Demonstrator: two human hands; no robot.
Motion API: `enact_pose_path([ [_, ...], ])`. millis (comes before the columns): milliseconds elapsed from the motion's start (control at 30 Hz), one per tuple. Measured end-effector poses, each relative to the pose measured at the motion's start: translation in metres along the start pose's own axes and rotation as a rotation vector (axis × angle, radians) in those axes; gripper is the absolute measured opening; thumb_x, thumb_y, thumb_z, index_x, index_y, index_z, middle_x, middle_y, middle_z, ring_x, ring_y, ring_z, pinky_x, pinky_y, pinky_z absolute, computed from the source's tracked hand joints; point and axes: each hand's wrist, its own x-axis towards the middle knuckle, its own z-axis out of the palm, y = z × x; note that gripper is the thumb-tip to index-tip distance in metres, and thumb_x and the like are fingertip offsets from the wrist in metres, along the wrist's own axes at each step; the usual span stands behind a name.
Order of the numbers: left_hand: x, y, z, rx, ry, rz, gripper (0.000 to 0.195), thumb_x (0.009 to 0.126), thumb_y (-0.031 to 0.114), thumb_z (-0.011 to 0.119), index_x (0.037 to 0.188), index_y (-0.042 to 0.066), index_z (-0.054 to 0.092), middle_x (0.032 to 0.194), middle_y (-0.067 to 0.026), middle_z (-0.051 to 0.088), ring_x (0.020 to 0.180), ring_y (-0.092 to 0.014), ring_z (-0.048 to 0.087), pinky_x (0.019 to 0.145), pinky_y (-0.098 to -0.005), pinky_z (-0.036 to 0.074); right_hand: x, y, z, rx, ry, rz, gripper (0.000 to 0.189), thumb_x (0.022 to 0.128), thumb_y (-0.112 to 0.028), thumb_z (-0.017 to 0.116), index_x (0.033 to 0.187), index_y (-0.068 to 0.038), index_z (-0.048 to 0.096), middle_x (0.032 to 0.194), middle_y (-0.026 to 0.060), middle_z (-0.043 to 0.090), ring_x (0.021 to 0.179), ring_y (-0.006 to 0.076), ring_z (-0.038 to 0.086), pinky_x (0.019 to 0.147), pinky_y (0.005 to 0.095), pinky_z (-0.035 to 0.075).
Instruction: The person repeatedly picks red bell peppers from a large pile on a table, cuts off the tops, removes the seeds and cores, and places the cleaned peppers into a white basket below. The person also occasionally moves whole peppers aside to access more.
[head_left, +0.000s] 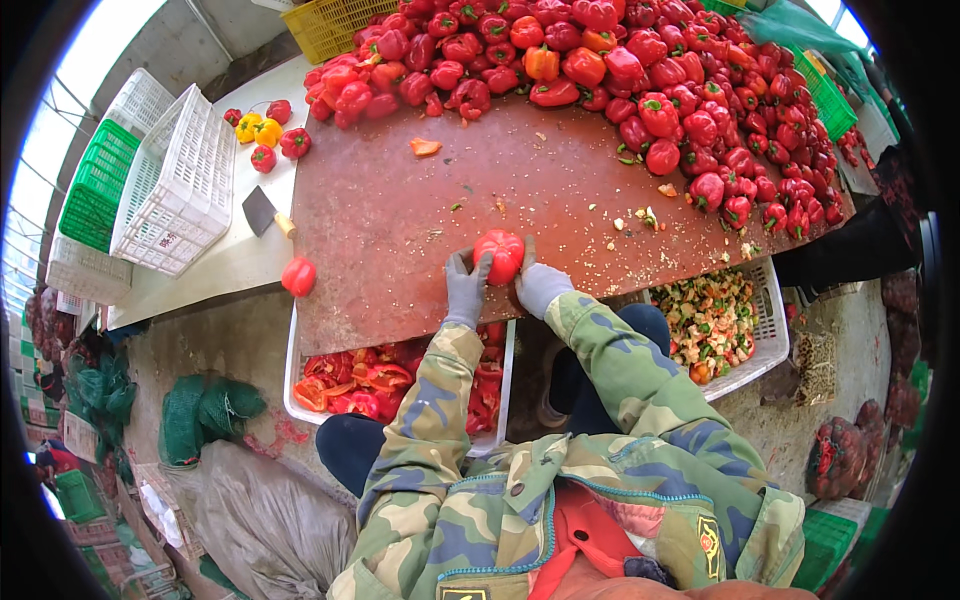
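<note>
A whole red bell pepper (500, 257) is held between my two gloved hands just above the near part of the reddish-brown tabletop (390, 217). My left hand (466, 286) grips its left side, thumb and fingers against the skin. On the opposite side, the fingers of my right hand (541, 285) press against the pepper; part of that hand's grip is hidden. A large heap of red bell peppers (645, 82) covers the far and right parts of the table. Seeds and an orange pepper piece (425, 146) lie scattered across the surface.
Below the table edge stand a crate of cut red peppers (360, 379) and a white crate of cores and seeds (709, 322). To the left are a cleaver (262, 212), a lone red pepper (298, 277), yellow peppers (259, 130) and stacked white crates (184, 187).
</note>
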Motion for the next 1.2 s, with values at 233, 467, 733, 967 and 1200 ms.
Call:
enact_pose_path([
  [233,-0.011,0.024,0.026,0.578,0.1,0.143,0.098,0.06,0.055,0.09,0.13,0.0,0.048,0.128,-0.0224,0.049,0.123,-0.038,0.046,0.104,-0.0469,0.041,0.015,0.018,0.018,0.018,0.028,-0.039,0.076,0.096,-0.027,0.049,0.154,0.003,0.01,0.097,0.0259,0.07,0.091,0.0429,0.069,0.079,0.0518,0.054],
  [467,-0.001,0.007,0.002,0.155,-0.039,0.164,0.081,0.072,0.036,0.089,0.131,-0.001,0.049,0.126,-0.0158,0.052,0.114,-0.025,0.055,0.098,-0.0385,0.048,0.039,0.047,0.029,0.73,-0.085,-0.136,0.058,0.097,-0.024,0.057,0.148,-0.017,0.029,0.079,0.0141,0.063,0.055,0.0269,0.059,0.048,0.0409,0.045],
  [733,0.011,0.001,-0.053,-0.797,-0.259,-0.256,0.061,0.082,0.026,0.075,0.132,-0.001,0.054,0.124,-0.0141,0.064,0.115,-0.028,0.062,0.103,-0.042,0.048,0.036,0.066,-0.001,1.477,-0.582,0.067,0.025,0.098,-0.024,0.059,0.12,-0.023,0.047,0.07,-0.0012,0.046,0.041,0.0052,0.032,0.035,0.0238,0.026],
  [967,-0.015,-0.009,-0.106,-0.968,-0.174,-0.553,0.055,0.087,0.036,0.064,0.131,0.003,0.058,0.129,-0.014,0.064,0.117,-0.031,0.061,0.103,-0.0453,0.048,0.034,0.071,-0.01,1.651,-0.646,0.181,0.014,0.099,-0.029,0.059,0.098,-0.02,0.048,0.068,-0.0014,0.05,0.042,0.0074,0.035,0.036,0.0236,0.026],
  [1200,-0.053,0.047,-0.098,-0.247,-0.124,0.145,0.054,0.095,0.029,0.066,0.143,0.009,0.048,0.136,-0.0103,0.057,0.129,-0.028,0.052,0.108,-0.0419,0.043,-0.023,0.029,-0.012,1.76,-1.026,-0.063,0.027,0.101,-0.034,0.055,0.087,-0.011,0.055,0.067,-0.0002,0.052,0.045,0.0092,0.042,0.037,0.0248,0.031],
])
